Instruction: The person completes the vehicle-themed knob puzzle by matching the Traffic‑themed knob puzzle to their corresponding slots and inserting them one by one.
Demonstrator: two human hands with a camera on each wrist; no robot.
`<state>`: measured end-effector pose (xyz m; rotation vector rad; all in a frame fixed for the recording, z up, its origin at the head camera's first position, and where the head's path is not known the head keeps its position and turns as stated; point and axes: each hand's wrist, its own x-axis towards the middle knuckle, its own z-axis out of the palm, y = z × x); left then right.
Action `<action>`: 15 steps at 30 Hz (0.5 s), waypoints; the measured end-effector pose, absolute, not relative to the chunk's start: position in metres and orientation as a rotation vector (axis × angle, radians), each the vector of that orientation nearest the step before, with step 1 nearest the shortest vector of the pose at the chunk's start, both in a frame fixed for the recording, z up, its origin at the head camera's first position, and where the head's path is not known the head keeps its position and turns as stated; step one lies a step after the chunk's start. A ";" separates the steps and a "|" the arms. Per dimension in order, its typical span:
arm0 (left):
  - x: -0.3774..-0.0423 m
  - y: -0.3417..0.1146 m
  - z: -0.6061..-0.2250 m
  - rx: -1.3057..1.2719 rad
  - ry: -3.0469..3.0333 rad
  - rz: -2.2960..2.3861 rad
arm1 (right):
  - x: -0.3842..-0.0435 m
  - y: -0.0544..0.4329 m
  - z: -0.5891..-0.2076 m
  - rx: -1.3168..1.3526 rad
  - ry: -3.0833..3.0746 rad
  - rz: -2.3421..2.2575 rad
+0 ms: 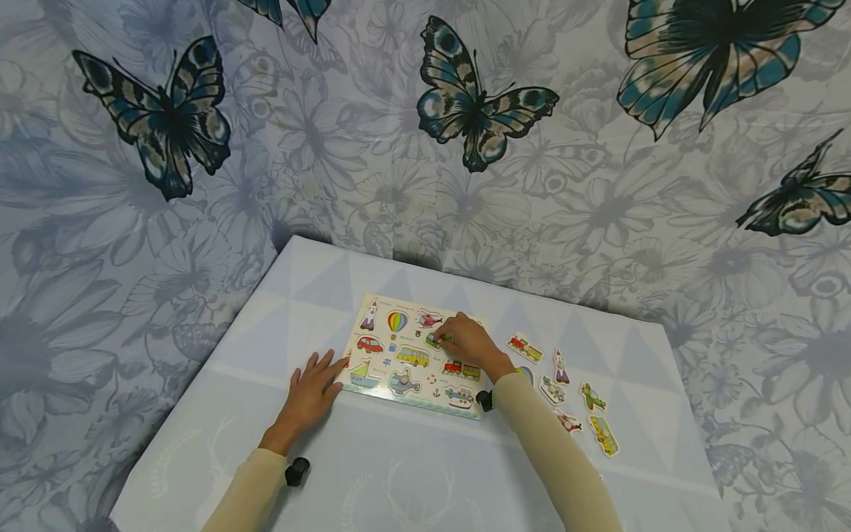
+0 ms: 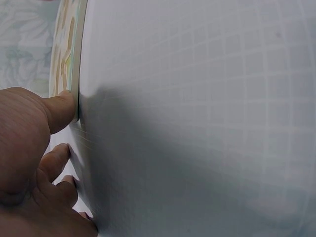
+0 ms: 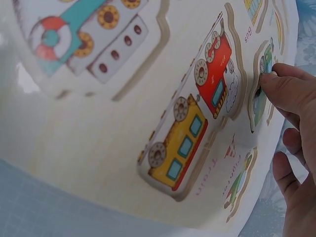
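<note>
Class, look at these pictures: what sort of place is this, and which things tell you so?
Probably an indoor play or activity corner, though whose is unclear: a butterfly-patterned backdrop rises behind a pale table, which bears a vehicle puzzle board and loose pieces.

Passage: bench between sleeves, before puzzle board. Obstacles: loose pieces, right of board; patterned wall, behind.

A pale patterned tablecloth lies before a grey floral backdrop printed with teal-and-black butterflies.
</note>
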<state>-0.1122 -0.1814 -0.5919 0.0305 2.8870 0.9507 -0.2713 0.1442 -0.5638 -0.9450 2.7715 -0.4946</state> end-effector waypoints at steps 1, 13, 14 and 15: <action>-0.112 -0.181 -0.592 0.031 2.886 0.951 | -0.271 0.144 -0.564 -0.939 2.772 -0.494; -0.113 -0.182 -0.594 0.030 2.886 0.942 | -0.271 0.144 -0.566 -0.935 2.755 -0.499; -0.113 -0.182 -0.594 0.028 2.886 0.938 | -0.272 0.145 -0.566 -0.935 2.754 -0.504; -0.113 -0.182 -0.594 0.027 2.887 0.936 | -0.272 0.145 -0.567 -0.934 2.754 -0.510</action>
